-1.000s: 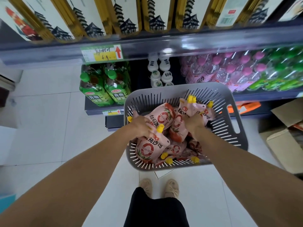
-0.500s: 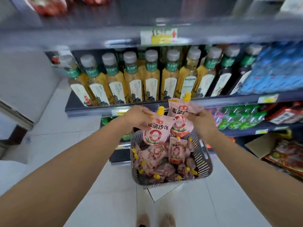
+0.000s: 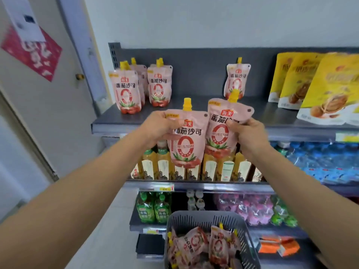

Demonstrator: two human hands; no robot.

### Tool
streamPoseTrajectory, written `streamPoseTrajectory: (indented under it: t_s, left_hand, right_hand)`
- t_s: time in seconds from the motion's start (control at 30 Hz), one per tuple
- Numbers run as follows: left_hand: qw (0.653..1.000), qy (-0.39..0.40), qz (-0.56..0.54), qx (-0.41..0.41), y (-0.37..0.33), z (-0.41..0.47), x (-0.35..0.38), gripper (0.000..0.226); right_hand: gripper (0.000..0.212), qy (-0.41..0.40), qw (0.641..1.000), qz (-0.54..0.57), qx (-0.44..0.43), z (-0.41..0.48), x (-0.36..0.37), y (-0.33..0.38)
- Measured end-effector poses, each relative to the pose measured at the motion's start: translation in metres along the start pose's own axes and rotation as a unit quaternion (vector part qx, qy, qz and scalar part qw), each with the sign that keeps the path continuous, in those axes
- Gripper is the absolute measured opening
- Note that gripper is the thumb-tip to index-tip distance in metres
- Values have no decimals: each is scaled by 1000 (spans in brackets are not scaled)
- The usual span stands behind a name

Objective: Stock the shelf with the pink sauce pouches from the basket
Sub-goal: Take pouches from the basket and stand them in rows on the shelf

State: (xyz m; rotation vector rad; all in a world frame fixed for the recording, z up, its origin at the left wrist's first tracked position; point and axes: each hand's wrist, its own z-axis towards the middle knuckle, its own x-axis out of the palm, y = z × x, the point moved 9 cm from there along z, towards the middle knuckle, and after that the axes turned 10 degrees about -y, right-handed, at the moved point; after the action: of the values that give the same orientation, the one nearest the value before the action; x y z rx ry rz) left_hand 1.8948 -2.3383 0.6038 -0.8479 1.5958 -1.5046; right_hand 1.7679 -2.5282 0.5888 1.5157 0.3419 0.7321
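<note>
Fingers of left hand (image 3: 161,126) curl round the top of one pink pouch (image 3: 185,146); right hand (image 3: 247,135) grips second pouch (image 3: 220,129) at its side. Both pouches are now up at top shelf (image 3: 275,118) level, raised from just above the basket (image 3: 194,220) half a second ago. The basket sits well below, with more pouches inside. Shelved pouches (image 3: 127,92) stand upright at left, and a lone pouch (image 3: 236,80) stands behind the held pair. Yellow snack bags (image 3: 318,88) crowd the right. There is bare shelf between the left group and the lone pouch.
</note>
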Motion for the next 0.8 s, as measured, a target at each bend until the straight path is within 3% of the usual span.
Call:
streamPoseTrajectory:
  t_s: [0.43,0.6,0.8]
  left_hand:
    - [964,-241,-22,111,-84,6,-164,10]
    - [953,-273,-35,124,-90,32,-196,11]
    - [961,-252,-34,105,-78,79,-209,8]
  right_hand:
    - [22,83,993,76,-39,21,125,52]
    - [24,85,992,69,-59,37,159,57]
    - [23,90,992,20,-86,61,193,49]
